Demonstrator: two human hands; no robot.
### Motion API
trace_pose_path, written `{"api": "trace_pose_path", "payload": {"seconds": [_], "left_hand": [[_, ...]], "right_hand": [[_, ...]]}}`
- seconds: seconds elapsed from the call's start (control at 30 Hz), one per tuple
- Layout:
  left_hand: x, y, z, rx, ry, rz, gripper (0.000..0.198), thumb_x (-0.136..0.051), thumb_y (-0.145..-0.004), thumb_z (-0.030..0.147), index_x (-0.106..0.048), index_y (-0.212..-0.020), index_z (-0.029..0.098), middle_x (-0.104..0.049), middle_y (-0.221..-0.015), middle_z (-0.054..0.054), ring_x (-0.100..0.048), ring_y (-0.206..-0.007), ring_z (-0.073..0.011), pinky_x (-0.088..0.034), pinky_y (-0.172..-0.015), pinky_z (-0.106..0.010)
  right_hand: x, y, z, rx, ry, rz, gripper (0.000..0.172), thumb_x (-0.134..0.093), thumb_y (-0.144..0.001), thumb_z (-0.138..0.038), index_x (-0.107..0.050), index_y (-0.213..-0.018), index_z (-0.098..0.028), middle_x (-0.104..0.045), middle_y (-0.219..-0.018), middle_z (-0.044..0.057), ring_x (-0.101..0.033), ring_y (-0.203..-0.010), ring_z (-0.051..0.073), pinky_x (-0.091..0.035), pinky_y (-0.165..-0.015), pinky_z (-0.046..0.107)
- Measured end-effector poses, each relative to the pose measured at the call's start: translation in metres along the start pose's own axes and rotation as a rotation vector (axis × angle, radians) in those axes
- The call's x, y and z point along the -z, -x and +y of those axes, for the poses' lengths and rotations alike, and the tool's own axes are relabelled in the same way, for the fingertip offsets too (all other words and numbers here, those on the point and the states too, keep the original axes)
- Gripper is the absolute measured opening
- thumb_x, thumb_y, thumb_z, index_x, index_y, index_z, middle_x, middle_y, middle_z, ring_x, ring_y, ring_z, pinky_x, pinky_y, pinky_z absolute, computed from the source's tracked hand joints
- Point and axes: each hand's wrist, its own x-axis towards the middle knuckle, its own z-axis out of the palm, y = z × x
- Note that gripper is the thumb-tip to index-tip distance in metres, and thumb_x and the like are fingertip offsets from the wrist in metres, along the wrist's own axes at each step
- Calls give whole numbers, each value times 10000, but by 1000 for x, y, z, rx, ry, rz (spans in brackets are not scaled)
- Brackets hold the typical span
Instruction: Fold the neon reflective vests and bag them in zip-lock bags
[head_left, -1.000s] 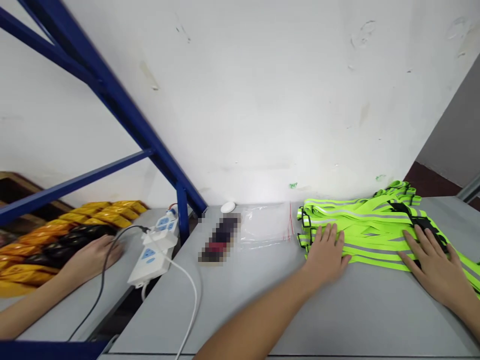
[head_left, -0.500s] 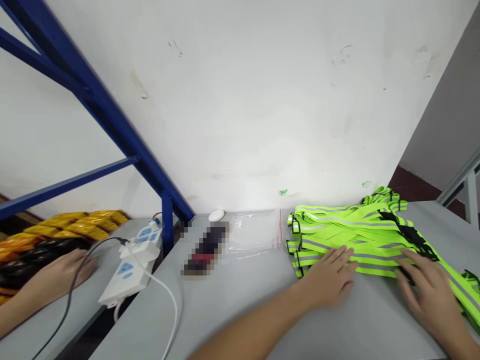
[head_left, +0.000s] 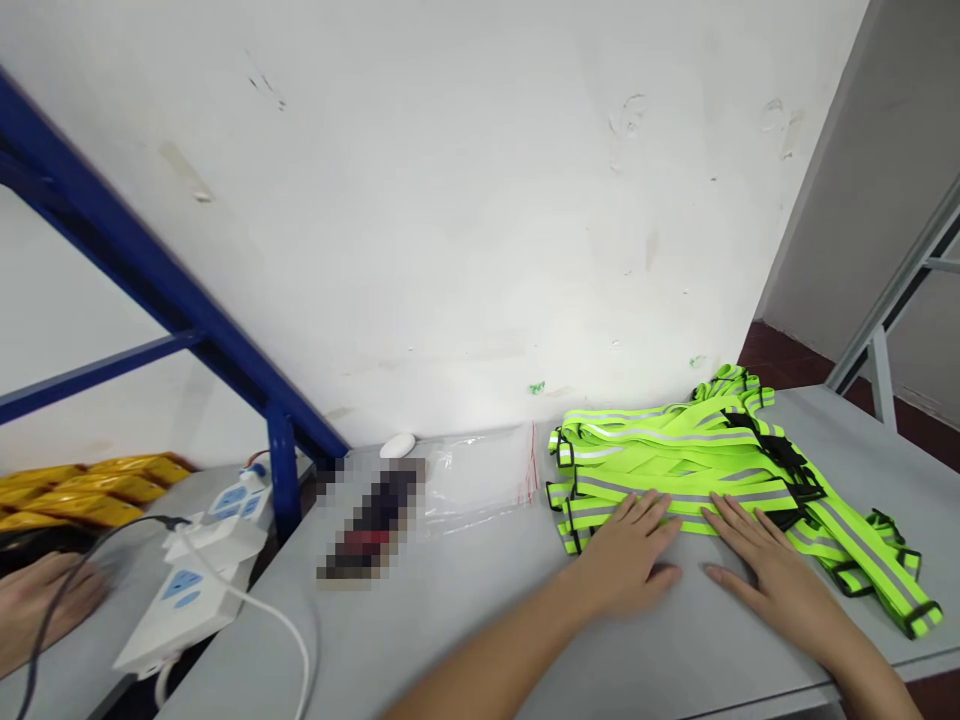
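Lying in a flat, layered pile on the right half of the table [head_left: 465, 640], close to the wall, the neon-yellow reflective vests [head_left: 675, 465] spread their grey-striped bands toward the table's right edge, where a few loose straps trail off. The left hand [head_left: 626, 560] rests palm down, its fingers spread and fully open and their tips on the near left corner of the pile. The right hand [head_left: 765, 565] lies just beside it, equally flat and open, its fingertips on the near edge of the bands. Neither hand grips anything. The flat palms look like a way of pressing the springy webbing down and keeping the layers squared.

Just left of the pile, a clear plastic bag [head_left: 480, 478] with a red strip along one end lies flat against the wall, within easy reach of the left hand. Beside it is a dark object that is blurred out [head_left: 371, 520], and behind that a small white oval thing [head_left: 397, 446].

Farther left, past the gap between two tables, a white power strip [head_left: 199, 575] sits with its cable [head_left: 292, 650] looping forward. A blue rack [head_left: 187, 325] rises behind it. Yellow packets [head_left: 90, 485] are stacked at the far left, and another person's hand [head_left: 41, 600] lies near them, partly behind a dark cord.
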Motion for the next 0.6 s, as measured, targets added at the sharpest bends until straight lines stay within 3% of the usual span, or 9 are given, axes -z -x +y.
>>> {"api": "trace_pose_path", "payload": {"seconds": [0.6], "left_hand": [[0,0,-2,-3,23,9,569,-362,-953,479,-344,-1443,192,-235,-1570,-96,-145,-1461,-250,-161,-1189,-457]], "right_hand": [[0,0,2,-8,-88,43,655,-479,-887,-583,-342,-1466,-309,-287,-1538,23,-288,-1413,261,-268,-1146,531]]}}
